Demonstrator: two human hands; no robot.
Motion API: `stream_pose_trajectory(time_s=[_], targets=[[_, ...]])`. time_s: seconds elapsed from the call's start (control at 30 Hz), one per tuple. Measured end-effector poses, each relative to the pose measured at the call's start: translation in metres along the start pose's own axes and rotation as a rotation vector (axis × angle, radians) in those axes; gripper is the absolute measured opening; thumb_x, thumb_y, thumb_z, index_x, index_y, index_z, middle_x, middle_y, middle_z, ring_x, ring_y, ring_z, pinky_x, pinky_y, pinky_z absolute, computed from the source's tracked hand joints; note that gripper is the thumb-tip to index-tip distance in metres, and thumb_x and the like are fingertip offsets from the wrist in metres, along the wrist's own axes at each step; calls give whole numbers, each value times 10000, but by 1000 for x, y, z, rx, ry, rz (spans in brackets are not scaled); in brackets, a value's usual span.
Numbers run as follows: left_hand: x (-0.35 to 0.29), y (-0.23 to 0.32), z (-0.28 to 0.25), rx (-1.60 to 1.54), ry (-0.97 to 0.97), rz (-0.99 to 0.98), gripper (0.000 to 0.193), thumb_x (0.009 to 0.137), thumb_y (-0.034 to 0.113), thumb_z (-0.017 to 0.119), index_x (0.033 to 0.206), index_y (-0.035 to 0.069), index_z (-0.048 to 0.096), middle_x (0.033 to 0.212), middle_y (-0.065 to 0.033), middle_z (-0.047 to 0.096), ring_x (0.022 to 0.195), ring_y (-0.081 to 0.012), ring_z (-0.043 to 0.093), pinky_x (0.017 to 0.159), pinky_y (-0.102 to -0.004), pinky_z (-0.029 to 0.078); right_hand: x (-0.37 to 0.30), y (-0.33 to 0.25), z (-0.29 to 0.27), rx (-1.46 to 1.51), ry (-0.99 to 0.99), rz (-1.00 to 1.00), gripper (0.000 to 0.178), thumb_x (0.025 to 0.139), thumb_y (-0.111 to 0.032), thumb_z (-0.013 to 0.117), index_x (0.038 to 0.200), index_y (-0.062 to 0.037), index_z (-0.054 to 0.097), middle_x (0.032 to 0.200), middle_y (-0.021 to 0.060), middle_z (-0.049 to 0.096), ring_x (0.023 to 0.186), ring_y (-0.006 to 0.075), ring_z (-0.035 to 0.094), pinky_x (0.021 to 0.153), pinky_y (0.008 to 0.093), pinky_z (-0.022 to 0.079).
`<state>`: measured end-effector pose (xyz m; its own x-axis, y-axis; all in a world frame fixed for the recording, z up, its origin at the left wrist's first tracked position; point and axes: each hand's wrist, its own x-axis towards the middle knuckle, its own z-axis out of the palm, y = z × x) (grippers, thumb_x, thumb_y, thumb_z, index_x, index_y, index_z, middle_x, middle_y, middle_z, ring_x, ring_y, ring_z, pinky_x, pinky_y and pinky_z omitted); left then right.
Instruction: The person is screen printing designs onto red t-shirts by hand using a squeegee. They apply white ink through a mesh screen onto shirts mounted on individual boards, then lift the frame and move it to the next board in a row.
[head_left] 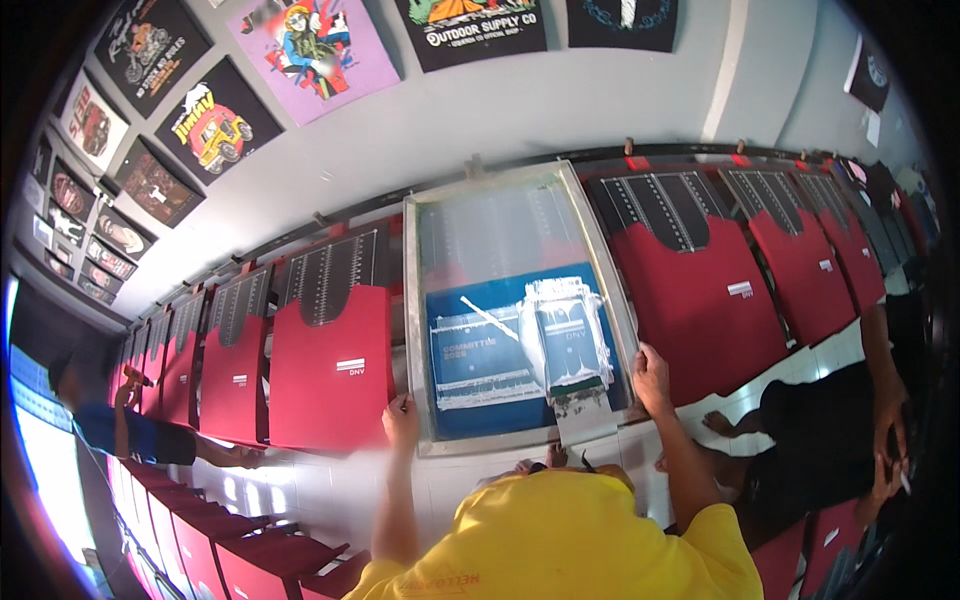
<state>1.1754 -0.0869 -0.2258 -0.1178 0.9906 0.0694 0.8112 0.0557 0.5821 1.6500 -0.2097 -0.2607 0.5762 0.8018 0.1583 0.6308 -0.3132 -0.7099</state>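
A screen printing frame [480, 444] with a pale rim lies tilted in front of me, over one of the boards in the row. Its mesh is see-through at the far end and blue nearer me [490, 415], with white ink [485, 392] smeared around the stencil areas. A pale flat strip [588, 424] overhangs the near rim; I cannot tell what it is. At the near left corner, my left hand [401, 422] has its fingers closed on the rim. My right hand [652, 380] grips the right side, a little farther up.
Red shirt pieces [335, 400] with small white prints lie on black boards to the left, and more [700, 300] to the right. Beyond them runs a dark rail [370, 200]. A person [130, 425] at far left holds an orange tool [138, 376]. Another person [810, 430] sits close at right.
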Motion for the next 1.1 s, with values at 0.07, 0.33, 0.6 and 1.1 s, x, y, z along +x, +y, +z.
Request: stream_pose_trajectory(time_s=[0.07, 0.33, 0.6, 1.1], targets=[[-12, 17, -9, 54, 135, 149, 276, 899, 199, 621, 1077, -7, 662, 994, -173, 691, 883, -316, 675, 802, -393, 526, -11, -14, -8, -150, 52, -191, 455, 909, -218, 635, 1304, -9, 546, 1288, 240, 578, 1171, 412, 551, 986, 449, 453], [-91, 142, 4, -368, -484, 520, 257, 890, 32, 639, 1136, 85, 689, 1125, -146, 689, 1027, -317, 674, 874, -370, 548, -53, -84, -74, -376, -634, -824, 640, 786, -260, 708, 1350, -33, 507, 1385, 100, 529, 1293, 281, 460, 1047, 425, 392], [-98, 204, 44, -214, -514, 833, 457, 898, 64, 589, 1343, 16, 499, 1280, -224, 582, 1130, -389, 580, 975, -469, 424, -18, -101, -52, -334, -554, -747, 441, 659, -104, 717, 1088, -47, 633, 1110, 50, 634, 1038, 249, 579, 889, 421, 442], [-18, 213, 105, 57, -220, 996, 349, 894, 139, 610, 1223, 44, 544, 1092, -145, 654, 936, -275, 657, 879, -446, 399, 65, -97, 4, -322, -316, -807, 207, 756, -59, 627, 958, -41, 667, 941, 77, 685, 917, 253, 619, 840, 429, 442]])
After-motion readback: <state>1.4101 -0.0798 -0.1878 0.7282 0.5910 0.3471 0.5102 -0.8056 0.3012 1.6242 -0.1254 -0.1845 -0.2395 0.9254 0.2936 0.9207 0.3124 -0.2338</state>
